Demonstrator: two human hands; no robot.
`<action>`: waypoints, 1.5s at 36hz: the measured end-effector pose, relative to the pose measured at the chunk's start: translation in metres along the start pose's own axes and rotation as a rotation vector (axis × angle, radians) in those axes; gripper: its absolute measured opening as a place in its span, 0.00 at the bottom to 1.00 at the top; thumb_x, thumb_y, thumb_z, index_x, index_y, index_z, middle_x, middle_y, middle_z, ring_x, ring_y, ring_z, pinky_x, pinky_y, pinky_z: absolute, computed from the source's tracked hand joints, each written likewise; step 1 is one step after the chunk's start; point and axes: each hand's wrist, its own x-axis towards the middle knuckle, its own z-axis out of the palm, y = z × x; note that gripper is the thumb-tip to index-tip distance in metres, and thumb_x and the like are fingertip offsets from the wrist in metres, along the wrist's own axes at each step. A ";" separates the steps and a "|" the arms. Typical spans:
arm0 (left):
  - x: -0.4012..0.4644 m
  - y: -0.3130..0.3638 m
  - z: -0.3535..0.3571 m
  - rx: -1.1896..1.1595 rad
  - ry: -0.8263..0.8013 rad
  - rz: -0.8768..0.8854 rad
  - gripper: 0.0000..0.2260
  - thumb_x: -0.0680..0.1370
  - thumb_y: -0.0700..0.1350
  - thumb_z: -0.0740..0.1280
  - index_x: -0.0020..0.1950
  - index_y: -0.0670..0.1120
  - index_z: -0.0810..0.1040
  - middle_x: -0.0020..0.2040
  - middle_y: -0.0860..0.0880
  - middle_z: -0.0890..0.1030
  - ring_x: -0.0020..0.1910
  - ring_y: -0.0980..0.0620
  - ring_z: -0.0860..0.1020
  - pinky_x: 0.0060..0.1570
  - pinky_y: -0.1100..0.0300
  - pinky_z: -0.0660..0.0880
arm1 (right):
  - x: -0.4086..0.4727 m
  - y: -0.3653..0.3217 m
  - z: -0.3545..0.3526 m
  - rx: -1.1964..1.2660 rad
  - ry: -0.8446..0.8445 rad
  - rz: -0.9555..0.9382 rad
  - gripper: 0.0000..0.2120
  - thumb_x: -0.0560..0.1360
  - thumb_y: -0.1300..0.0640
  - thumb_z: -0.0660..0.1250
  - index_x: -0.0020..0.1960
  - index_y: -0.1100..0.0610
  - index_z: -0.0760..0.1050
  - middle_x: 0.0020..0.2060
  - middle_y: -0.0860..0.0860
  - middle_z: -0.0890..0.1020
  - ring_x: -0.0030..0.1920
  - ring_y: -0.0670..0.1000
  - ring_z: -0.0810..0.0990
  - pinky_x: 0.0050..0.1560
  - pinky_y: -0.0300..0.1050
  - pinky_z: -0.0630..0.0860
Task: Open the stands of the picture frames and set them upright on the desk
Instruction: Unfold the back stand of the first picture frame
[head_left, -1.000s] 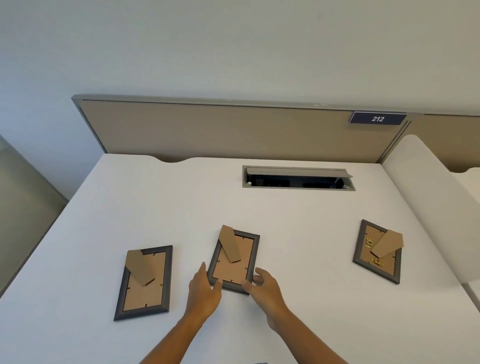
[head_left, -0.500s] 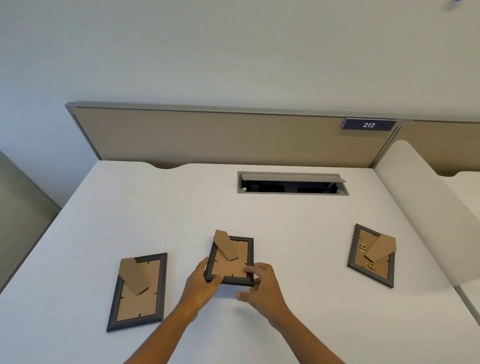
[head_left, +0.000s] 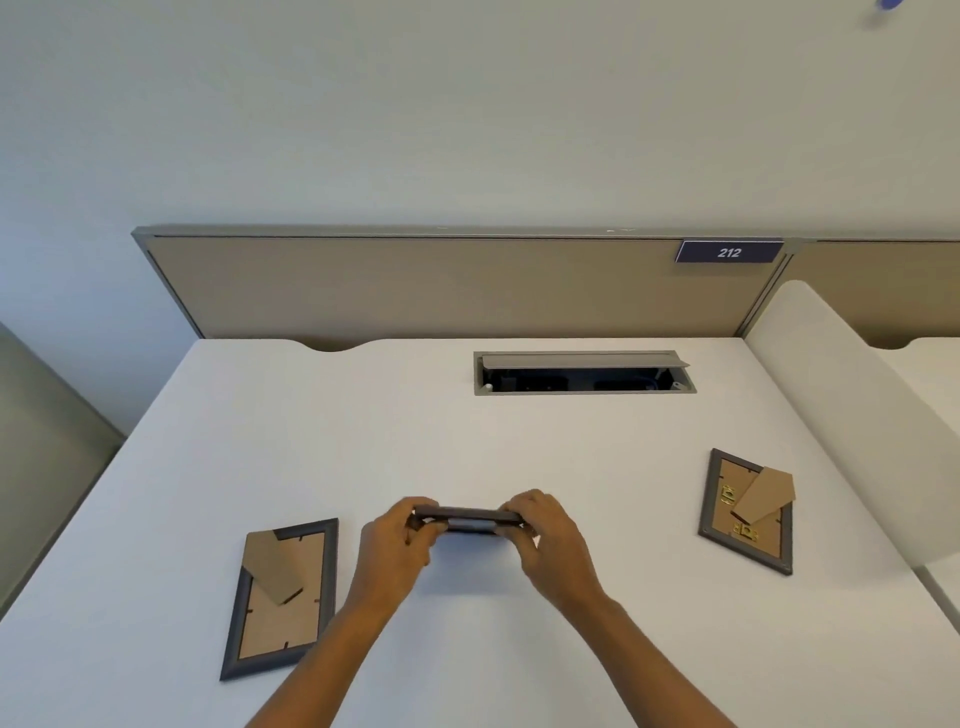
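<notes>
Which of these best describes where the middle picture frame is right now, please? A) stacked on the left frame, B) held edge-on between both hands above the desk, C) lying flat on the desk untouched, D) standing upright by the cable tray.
B: the left hand and right hand grip the ends of the middle picture frame, seen edge-on.

Two bare forearms — no sleeves, watch or rings showing.

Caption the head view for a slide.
Both hands grip the middle picture frame edge-on above the desk; two other frames lie face down.
</notes>
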 end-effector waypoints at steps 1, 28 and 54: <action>0.001 0.005 -0.004 -0.009 0.008 0.016 0.07 0.79 0.40 0.76 0.55 0.49 0.85 0.35 0.51 0.85 0.30 0.55 0.80 0.33 0.66 0.78 | 0.002 -0.002 -0.005 0.000 -0.013 -0.017 0.05 0.81 0.60 0.73 0.54 0.52 0.82 0.48 0.40 0.81 0.51 0.48 0.77 0.50 0.46 0.77; -0.011 0.082 0.002 -0.391 0.046 -0.348 0.15 0.81 0.61 0.68 0.49 0.49 0.84 0.39 0.56 0.89 0.37 0.57 0.88 0.37 0.64 0.80 | 0.019 -0.071 -0.051 0.823 0.015 0.705 0.15 0.84 0.45 0.71 0.57 0.57 0.81 0.47 0.54 0.92 0.48 0.57 0.93 0.51 0.52 0.89; -0.019 0.073 -0.020 -0.367 -0.221 -0.011 0.08 0.82 0.41 0.71 0.57 0.54 0.84 0.55 0.51 0.89 0.58 0.51 0.86 0.55 0.55 0.85 | 0.004 -0.072 -0.076 0.761 0.018 0.463 0.09 0.82 0.46 0.73 0.55 0.51 0.85 0.49 0.51 0.91 0.52 0.52 0.91 0.47 0.46 0.87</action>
